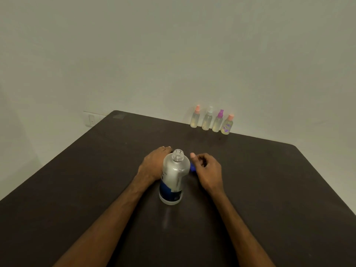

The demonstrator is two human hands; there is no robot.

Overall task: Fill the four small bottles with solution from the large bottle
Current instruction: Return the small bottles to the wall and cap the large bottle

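Left hand (154, 164): fingers relaxed, resting against the tall clear plastic large bottle with blue label (173, 178), uncapped, upright mid-table. Right hand (209, 168): fingers curled beside small blue cap (192, 168); grip unclear. Four small clear capped bottles (217, 123): row, dark table (77, 189) far edge.

large bottle (174, 178) mid-table (269, 189), four small bottles (212, 120) behind, right

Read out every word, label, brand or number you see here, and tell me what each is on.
Nothing reads clearly.
Large clear plastic bottle, blue-and-white label: print too blurred to read.
Rightmost small clear bottle with peach cap: purple pattern, no legible words.
Blue cap at the right hand: no marking shows.
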